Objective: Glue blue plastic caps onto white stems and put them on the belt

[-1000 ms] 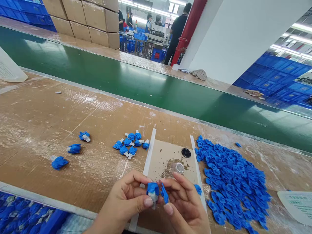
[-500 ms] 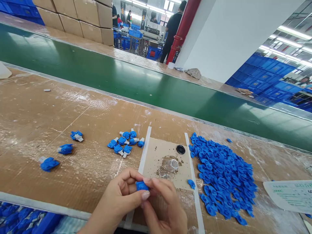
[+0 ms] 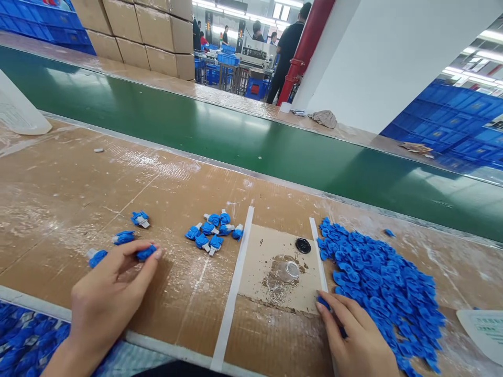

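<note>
My left hand (image 3: 110,288) is on the left part of the table, thumb and forefinger pinching a small blue piece (image 3: 146,253). Close behind it lie blue pieces with grey-white tabs (image 3: 123,237), partly covered by the hand. At the right tape strip, the fingers of my right hand (image 3: 356,330) close on a loose small blue piece (image 3: 323,302), mostly hidden by them. Right of that hand spreads a big heap of loose blue pieces (image 3: 385,277). Between the hands, a small clear cup (image 3: 291,269) sits on a wet cardboard patch (image 3: 251,283) near a black round lid (image 3: 303,245).
A cluster of tabbed blue pieces (image 3: 208,229) lies left of the white tape (image 3: 231,303). Behind the table runs a green conveyor belt (image 3: 220,128). Stacked cartons (image 3: 149,39) stand beyond it. A bin of blue pieces (image 3: 23,335) is at the lower left.
Both hands were together at the middle on a blue piece. The left has carried a blue piece leftward; the right has moved right to the loose piece by the tape.
</note>
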Tool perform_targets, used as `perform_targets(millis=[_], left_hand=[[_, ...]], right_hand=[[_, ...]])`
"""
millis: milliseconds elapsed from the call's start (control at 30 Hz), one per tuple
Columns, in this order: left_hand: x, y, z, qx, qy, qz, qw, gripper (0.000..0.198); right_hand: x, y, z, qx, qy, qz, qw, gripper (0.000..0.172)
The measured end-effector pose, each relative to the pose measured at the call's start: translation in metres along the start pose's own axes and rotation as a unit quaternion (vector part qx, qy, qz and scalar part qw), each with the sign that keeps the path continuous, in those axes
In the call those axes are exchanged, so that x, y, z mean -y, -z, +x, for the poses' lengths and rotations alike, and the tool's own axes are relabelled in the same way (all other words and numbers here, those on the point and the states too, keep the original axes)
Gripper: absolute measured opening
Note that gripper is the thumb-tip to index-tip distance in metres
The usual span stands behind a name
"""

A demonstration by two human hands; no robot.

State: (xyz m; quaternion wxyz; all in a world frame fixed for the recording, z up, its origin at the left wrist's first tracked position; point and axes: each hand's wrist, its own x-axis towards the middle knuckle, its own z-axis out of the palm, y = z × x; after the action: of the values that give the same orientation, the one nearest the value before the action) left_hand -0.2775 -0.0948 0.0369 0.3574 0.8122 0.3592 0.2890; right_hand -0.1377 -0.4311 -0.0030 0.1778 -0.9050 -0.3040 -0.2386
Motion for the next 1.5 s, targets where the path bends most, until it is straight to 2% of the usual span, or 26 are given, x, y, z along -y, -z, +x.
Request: perform_targets(millis=[33, 100, 167, 267, 333, 400, 500, 600, 700, 833, 900, 967, 1033, 1100, 1200, 1267, 1300, 1367, 1433, 1500], left_hand=[[0.004, 0.004, 0.006, -0.012, -0.034, 0.08, 0.996, 0.025], [0.009, 0.009, 0.019, -0.022, -0.113, 0.214, 0.97, 0.023], [0.011, 0.012, 0.03, -0.005, -0.174, 0.276, 0.945, 0.027], [0.007, 0.009, 0.041, 0.018, -0.232, 0.311, 0.921, 0.027], [-0.001, 0.002, 0.042, 0.012, -0.277, 0.31, 0.909, 0.027], [-0.015, -0.009, 0.037, 0.014, -0.329, 0.293, 0.897, 0.027], [-0.04, -0.03, 0.023, 0.058, -0.374, 0.285, 0.88, 0.025], [-0.059, -0.05, 0.011, 0.102, -0.34, 0.334, 0.873, 0.025], [-0.068, -0.062, 0.008, 0.122, -0.303, 0.374, 0.868, 0.023], [-0.069, -0.067, 0.01, 0.137, -0.306, 0.358, 0.871, 0.019], [-0.068, -0.065, 0.008, 0.155, -0.316, 0.287, 0.891, 0.022], [-0.068, -0.062, 0.003, 0.196, -0.299, 0.165, 0.919, 0.02], [-0.067, -0.059, -0.006, 0.259, -0.25, 0.042, 0.932, 0.016], [-0.067, -0.057, -0.016, 0.308, -0.186, -0.045, 0.932, 0.019], [-0.068, -0.061, -0.031, 0.332, -0.077, -0.154, 0.928, 0.032], [-0.071, -0.064, -0.037, 0.348, 0.024, -0.249, 0.903, 0.037], [-0.073, -0.066, -0.04, 0.365, 0.076, -0.301, 0.878, 0.037], [-0.079, -0.067, -0.043, 0.409, 0.163, -0.391, 0.808, 0.037], [-0.084, -0.068, -0.046, 0.444, 0.207, -0.452, 0.746, 0.04], [-0.087, -0.067, -0.048, 0.454, 0.216, -0.487, 0.714, 0.042]], right_hand=[[0.002, 0.0, 0.001, -0.001, 0.006, -0.009, 1.0, 0.043], [0.006, 0.002, 0.005, -0.002, 0.012, -0.018, 1.0, 0.043], [0.008, 0.005, 0.009, 0.002, 0.013, -0.021, 1.0, 0.043], [0.001, 0.007, 0.007, -0.004, 0.026, -0.028, 0.999, 0.04], [-0.009, 0.007, -0.002, 0.008, 0.066, -0.035, 0.997, 0.033], [-0.02, 0.005, -0.015, 0.031, 0.125, -0.047, 0.991, 0.029], [-0.032, 0.0, -0.031, 0.054, 0.176, -0.06, 0.981, 0.033], [-0.028, -0.004, -0.036, 0.032, 0.124, -0.027, 0.991, 0.027], [-0.011, -0.004, -0.029, -0.004, 0.009, 0.024, 1.0, 0.029], [0.02, 0.004, -0.005, -0.004, -0.125, 0.132, 0.983, 0.036], [0.034, 0.007, 0.01, -0.014, -0.149, 0.193, 0.97, 0.037], [0.045, 0.005, 0.024, -0.03, -0.14, 0.234, 0.962, 0.038], [0.05, 0.001, 0.036, -0.025, -0.121, 0.25, 0.96, 0.037], [0.052, -0.003, 0.043, -0.009, -0.112, 0.256, 0.96, 0.035], [0.052, -0.006, 0.047, 0.016, -0.138, 0.278, 0.95, 0.031], [0.055, -0.004, 0.044, 0.018, -0.181, 0.335, 0.924, 0.032], [0.057, -0.002, 0.042, 0.013, -0.208, 0.382, 0.9, 0.033], [0.064, 0.002, 0.037, 0.006, -0.259, 0.499, 0.827, 0.034], [0.073, 0.006, 0.032, 0.015, -0.297, 0.607, 0.737, 0.035], [0.081, 0.009, 0.028, 0.034, -0.326, 0.675, 0.661, 0.036]])
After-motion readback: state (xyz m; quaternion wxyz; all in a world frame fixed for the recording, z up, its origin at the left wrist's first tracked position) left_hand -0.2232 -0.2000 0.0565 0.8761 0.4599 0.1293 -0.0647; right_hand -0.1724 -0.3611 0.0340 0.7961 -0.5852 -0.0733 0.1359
